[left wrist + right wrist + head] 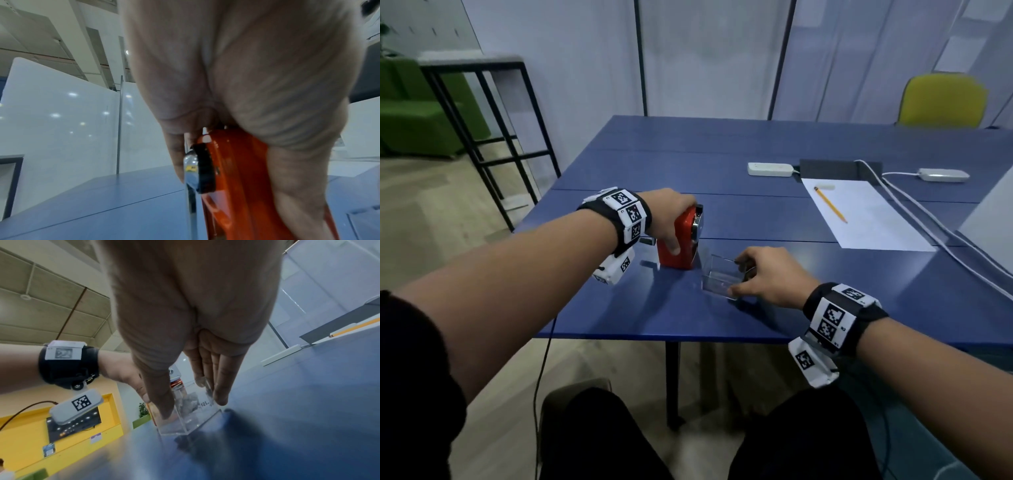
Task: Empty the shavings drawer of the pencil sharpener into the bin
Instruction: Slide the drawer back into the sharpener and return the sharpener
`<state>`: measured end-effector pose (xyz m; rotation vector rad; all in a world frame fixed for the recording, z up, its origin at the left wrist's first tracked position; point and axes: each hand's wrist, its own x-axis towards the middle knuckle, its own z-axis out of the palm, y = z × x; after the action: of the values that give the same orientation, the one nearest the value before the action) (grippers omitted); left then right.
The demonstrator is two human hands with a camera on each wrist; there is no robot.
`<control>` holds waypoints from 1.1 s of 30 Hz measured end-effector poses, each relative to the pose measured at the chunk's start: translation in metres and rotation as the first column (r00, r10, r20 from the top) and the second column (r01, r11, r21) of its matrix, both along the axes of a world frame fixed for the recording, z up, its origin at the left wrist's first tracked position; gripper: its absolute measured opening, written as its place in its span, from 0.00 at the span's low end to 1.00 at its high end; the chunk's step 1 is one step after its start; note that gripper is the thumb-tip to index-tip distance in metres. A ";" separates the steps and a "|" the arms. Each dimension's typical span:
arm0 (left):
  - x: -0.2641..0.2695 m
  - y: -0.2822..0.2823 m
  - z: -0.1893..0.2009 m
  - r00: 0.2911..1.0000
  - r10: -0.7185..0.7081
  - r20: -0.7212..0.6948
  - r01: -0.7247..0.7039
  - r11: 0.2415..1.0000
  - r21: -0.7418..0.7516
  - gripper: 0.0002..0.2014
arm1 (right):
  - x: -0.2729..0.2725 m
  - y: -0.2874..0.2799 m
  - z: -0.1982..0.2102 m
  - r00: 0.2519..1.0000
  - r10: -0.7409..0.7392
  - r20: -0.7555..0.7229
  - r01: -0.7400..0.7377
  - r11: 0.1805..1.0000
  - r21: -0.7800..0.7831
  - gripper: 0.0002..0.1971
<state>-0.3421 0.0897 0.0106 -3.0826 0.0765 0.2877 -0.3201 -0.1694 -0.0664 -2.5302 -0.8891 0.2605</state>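
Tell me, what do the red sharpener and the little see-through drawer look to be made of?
The sharpener looks like glossy red plastic or painted metal; the shine leaves that open. Its front plate is mirror-bright, probably chromed metal. The drawer seems clear hard plastic: the blue table shows through its straight, thin walls.

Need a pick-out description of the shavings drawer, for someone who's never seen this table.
On the blue table, near its front edge, stands a red pencil sharpener gripped by the left hand. Just right of it sits a small clear plastic drawer, pinched by the right hand. It is the only transparent box there.
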 end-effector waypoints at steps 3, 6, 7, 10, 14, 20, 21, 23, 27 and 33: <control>-0.005 0.002 0.004 0.997 -0.065 -0.039 0.065 0.998 0.007 0.44 | 0.002 0.000 -0.001 1.000 0.001 0.009 0.000 1.000 -0.008 0.35; -0.015 0.003 0.004 0.992 -0.105 -0.069 0.105 0.994 -0.001 0.44 | 0.000 -0.001 -0.003 1.000 0.012 0.020 -0.012 1.000 0.008 0.36; -0.019 0.003 0.002 0.990 -0.118 -0.073 0.118 0.993 0.000 0.43 | -0.002 -0.001 -0.004 1.000 0.017 0.021 -0.017 1.000 0.024 0.35; -0.029 0.002 -0.003 0.985 -0.157 -0.067 0.157 0.988 -0.012 0.42 | -0.011 0.001 -0.003 0.998 0.042 0.041 -0.044 0.998 0.051 0.33; -0.034 -0.001 -0.006 0.980 -0.199 -0.033 0.198 0.980 -0.032 0.41 | -0.019 0.007 0.000 0.996 0.062 0.070 -0.067 0.996 0.067 0.33; -0.035 0.001 -0.008 0.982 -0.187 -0.028 0.186 0.982 -0.037 0.41 | -0.021 0.008 0.006 0.997 0.062 0.053 -0.067 0.992 0.111 0.34; -0.035 0.000 -0.009 0.983 -0.182 -0.033 0.181 0.983 -0.038 0.41 | -0.021 0.009 0.007 0.996 0.071 0.059 -0.077 0.991 0.107 0.34; -0.035 0.000 -0.010 0.983 -0.179 -0.040 0.178 0.983 -0.035 0.41 | -0.019 0.010 0.009 0.994 0.073 0.077 -0.080 0.992 0.097 0.33; -0.036 0.002 -0.012 0.982 -0.187 -0.032 0.186 0.982 -0.030 0.40 | -0.015 0.016 0.007 0.995 0.050 0.086 -0.058 0.994 0.097 0.32; -0.036 0.001 -0.013 0.982 -0.186 -0.042 0.185 0.982 -0.028 0.42 | -0.017 0.032 0.002 0.996 0.035 0.086 -0.045 0.992 0.115 0.35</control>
<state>-0.3780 0.0910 -0.0021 -3.0630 0.3689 0.3490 -0.3367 -0.1373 -0.0642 -2.4321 -0.9598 0.1119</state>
